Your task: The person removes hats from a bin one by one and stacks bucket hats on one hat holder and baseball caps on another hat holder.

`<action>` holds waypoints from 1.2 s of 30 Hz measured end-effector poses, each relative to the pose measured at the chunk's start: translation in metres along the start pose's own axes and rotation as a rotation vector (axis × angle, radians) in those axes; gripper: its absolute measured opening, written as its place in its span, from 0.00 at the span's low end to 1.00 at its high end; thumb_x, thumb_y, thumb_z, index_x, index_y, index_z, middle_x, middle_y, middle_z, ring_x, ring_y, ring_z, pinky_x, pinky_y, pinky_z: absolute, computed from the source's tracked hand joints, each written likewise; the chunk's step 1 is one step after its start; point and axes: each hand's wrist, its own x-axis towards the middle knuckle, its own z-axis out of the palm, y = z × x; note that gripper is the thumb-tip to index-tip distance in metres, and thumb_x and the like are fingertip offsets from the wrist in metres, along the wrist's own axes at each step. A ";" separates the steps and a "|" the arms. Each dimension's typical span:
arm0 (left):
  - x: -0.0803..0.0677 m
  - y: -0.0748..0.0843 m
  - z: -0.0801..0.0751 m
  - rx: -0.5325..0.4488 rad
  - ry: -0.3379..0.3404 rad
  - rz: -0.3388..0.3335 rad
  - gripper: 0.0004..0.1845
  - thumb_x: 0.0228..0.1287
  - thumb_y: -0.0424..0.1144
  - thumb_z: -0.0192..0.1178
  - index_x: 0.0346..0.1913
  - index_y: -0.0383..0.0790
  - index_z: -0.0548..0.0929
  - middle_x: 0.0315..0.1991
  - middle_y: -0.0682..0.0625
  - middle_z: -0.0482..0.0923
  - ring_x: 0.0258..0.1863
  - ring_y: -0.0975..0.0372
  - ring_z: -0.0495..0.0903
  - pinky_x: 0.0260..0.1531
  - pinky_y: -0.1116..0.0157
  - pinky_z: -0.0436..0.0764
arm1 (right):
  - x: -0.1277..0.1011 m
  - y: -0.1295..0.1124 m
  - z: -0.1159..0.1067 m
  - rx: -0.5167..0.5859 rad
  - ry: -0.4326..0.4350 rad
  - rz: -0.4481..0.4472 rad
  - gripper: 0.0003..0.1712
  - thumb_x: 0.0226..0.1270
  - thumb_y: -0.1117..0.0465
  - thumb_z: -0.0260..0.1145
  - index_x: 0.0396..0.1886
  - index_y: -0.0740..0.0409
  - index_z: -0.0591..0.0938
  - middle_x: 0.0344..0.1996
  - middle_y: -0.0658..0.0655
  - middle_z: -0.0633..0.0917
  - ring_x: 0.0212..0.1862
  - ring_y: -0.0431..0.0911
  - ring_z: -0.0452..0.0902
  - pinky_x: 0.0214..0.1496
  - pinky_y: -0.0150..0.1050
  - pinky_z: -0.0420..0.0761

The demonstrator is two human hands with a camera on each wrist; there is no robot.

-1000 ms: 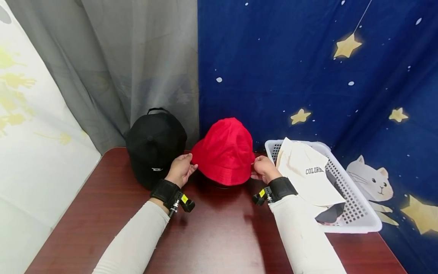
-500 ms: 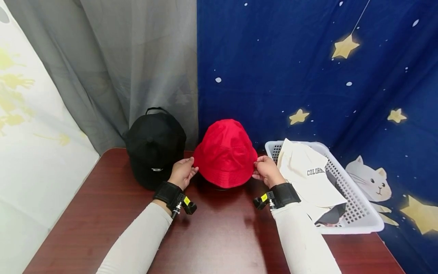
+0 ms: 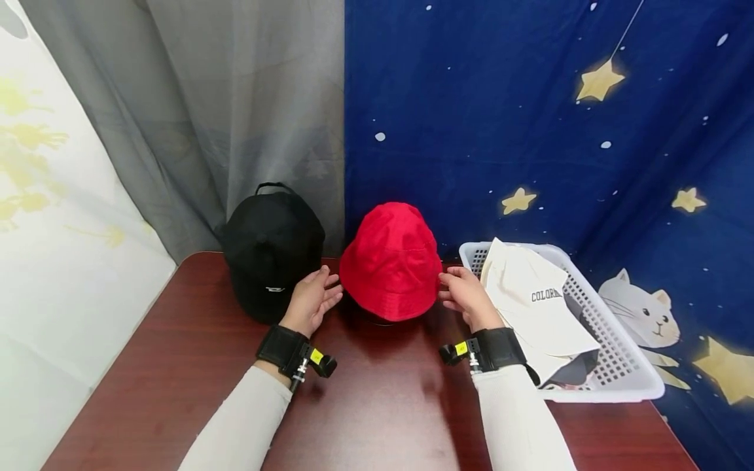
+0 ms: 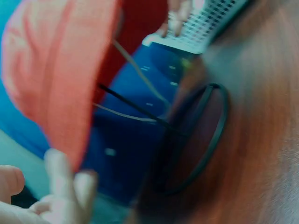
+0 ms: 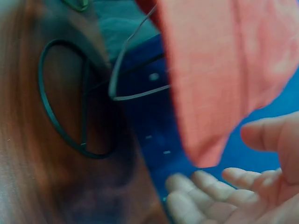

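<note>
A red bucket hat point(image 3: 391, 261) sits at the back middle of the table, brim down. Under it, the wrist views show a thin wire stand with a round dark base ring point(image 4: 221, 126). My left hand point(image 3: 311, 297) is beside the left side of the brim, fingers loosely extended and holding nothing. On the opposite side, my right hand point(image 3: 468, 296) has its fingers spread close to the brim; the right wrist view shows thumb and fingers apart, with no fabric pinched. A black baseball cap point(image 3: 273, 242) is just left of my left hand.
At the right stands a white plastic basket point(image 3: 639, 391) holding a cream cap point(image 3: 530, 281) with dark lettering and other darker hats. The brown table point(image 3: 365, 405) ends at the back against grey and blue curtains point(image 3: 459, 131).
Both hands have let go of the red bucket hat's brim and drawn slightly outward, fingers opening. The brim, earlier pulled and tilted, now sits more evenly.
</note>
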 end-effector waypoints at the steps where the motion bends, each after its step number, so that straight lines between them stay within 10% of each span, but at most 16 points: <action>1: -0.007 0.003 -0.001 0.042 -0.010 0.019 0.29 0.80 0.47 0.46 0.75 0.36 0.60 0.67 0.38 0.68 0.57 0.53 0.78 0.53 0.61 0.80 | -0.006 -0.001 -0.001 -0.030 0.000 -0.020 0.30 0.77 0.57 0.53 0.72 0.67 0.61 0.60 0.68 0.75 0.48 0.53 0.81 0.55 0.49 0.80; 9: -0.084 0.016 -0.007 0.739 0.009 0.469 0.25 0.77 0.52 0.50 0.63 0.37 0.79 0.63 0.42 0.76 0.64 0.50 0.72 0.65 0.47 0.67 | -0.071 0.004 -0.005 -0.249 0.008 -0.388 0.29 0.77 0.56 0.57 0.69 0.70 0.67 0.65 0.70 0.72 0.66 0.59 0.68 0.68 0.53 0.67; 15: -0.124 0.007 -0.005 1.162 -0.043 0.798 0.26 0.71 0.55 0.58 0.65 0.45 0.79 0.71 0.44 0.66 0.73 0.45 0.58 0.64 0.31 0.53 | -0.113 0.018 0.012 -0.641 0.045 -0.530 0.39 0.75 0.43 0.57 0.72 0.66 0.66 0.70 0.70 0.66 0.72 0.64 0.58 0.71 0.61 0.60; 21: -0.135 0.000 -0.005 1.303 -0.026 0.790 0.32 0.71 0.63 0.53 0.70 0.48 0.74 0.74 0.43 0.60 0.75 0.45 0.52 0.66 0.33 0.52 | -0.129 0.024 0.036 -0.871 0.043 -0.437 0.48 0.70 0.32 0.55 0.77 0.61 0.60 0.74 0.72 0.55 0.75 0.70 0.40 0.69 0.72 0.47; 36: -0.127 -0.007 -0.007 1.283 -0.032 0.772 0.30 0.71 0.59 0.56 0.66 0.44 0.78 0.73 0.40 0.63 0.74 0.40 0.54 0.65 0.33 0.55 | -0.136 0.015 0.041 -0.901 0.045 -0.469 0.46 0.71 0.37 0.59 0.77 0.61 0.60 0.75 0.72 0.53 0.76 0.68 0.38 0.71 0.69 0.48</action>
